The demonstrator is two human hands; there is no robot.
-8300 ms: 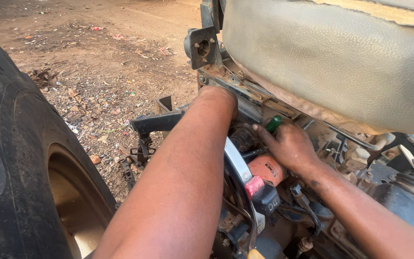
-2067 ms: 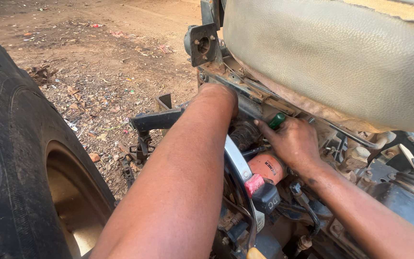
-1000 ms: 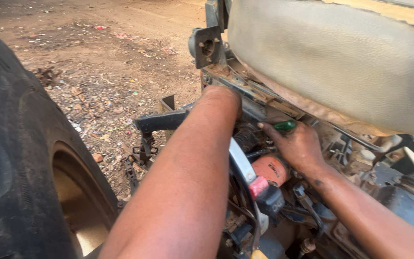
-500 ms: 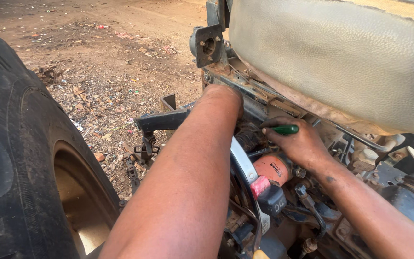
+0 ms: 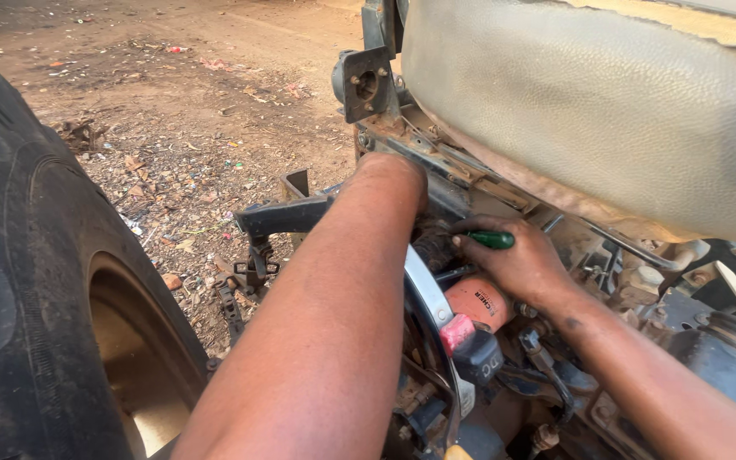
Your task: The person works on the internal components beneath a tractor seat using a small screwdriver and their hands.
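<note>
Right fingers [image 5: 470,248] round green handle [image 5: 491,240] — probably

An orange cylindrical canister [image 5: 480,304] sits low among the engine parts, just below the right hand [image 5: 517,264], with a band of dark printed lettering on its side. Just below it, a black block-shaped part [image 5: 480,361] carries pale stamped letters, and a small red cap [image 5: 456,332] adjoins it. No packages, signs or screens show.
</note>
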